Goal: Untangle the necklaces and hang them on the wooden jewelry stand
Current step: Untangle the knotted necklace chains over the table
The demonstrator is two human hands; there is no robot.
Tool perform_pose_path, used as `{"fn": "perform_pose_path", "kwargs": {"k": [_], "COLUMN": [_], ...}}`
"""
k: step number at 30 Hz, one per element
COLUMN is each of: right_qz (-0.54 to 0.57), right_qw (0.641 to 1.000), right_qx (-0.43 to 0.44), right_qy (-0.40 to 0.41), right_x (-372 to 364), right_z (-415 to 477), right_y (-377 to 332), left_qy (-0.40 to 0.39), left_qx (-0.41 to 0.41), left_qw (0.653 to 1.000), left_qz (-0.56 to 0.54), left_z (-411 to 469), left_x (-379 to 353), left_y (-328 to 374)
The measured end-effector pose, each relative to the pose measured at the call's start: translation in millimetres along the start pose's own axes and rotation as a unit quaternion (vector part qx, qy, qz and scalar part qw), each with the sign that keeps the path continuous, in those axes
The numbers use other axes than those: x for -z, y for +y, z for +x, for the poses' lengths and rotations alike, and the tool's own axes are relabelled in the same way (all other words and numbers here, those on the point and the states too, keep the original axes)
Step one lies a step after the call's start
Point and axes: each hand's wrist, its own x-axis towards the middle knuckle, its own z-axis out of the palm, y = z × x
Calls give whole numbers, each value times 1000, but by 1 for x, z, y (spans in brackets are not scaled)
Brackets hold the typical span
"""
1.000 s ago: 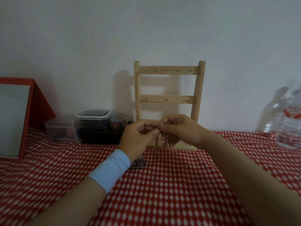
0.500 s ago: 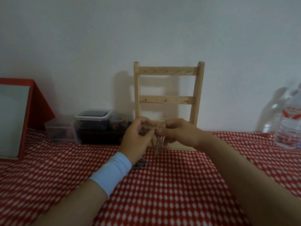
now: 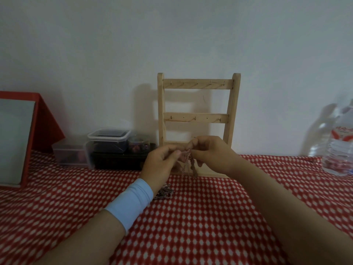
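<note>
Before the stand [image 3: 198,86], a chain [image 3: 189,155] is pinched by left hand [image 3: 160,165] and right hand [image 3: 212,153]; knots could be tightened by tugging.

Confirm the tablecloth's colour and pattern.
The tablecloth is red with a regular grid of small white diamond-like spots, clearest across the foreground of the head view.

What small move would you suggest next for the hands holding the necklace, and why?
Probably ease the hands apart: the left hand and right hand both pinch the necklace, its strands hang bunched between them, and the hooks on the stand hold nothing yet.
</note>
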Motion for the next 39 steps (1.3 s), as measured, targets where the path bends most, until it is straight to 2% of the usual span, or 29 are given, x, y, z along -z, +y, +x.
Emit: {"fn": "perform_pose_path", "kwargs": {"k": [3,5,8,11,13,20,24,26,30,33,39], "right_qz": [-41,-50,-76,-87,-94,-75,-65,-63,5,55,84], "right_qw": [998,996,995,994,994,997,998,997,996,991,986], "right_qx": [25,32,34,28,25,9,2,-15,-39,-42,-58], "right_qy": [42,60,60,61,51,13,0,-32,-84,-112,-134], "right_x": [-3,-3,-2,-3,-4,-10,-11,-11,-4,0,-1], "right_z": [1,1,1,0,-1,-3,-1,-1,-3,-5,-4], "right_y": [0,0,-1,-2,-3,-8,-9,-9,-11,-11,-7], "left_qy": [-39,-30,26,44,55,58,35,15,11,-10,-57], "left_qx": [49,53,-39,-143,-162,-32,42,75,156,207,227], "left_qw": [997,996,997,979,971,987,998,997,985,964,945], "left_qz": [-54,-65,57,140,170,144,29,-7,-68,-167,-229], "left_z": [-2,-2,1,1,0,6,6,8,11,12,10], "left_x": [-3,-3,3,5,2,-1,-3,-3,-3,-5,-2], "left_y": [2,2,-3,-4,-4,-5,-3,-3,-10,-10,-7]}}
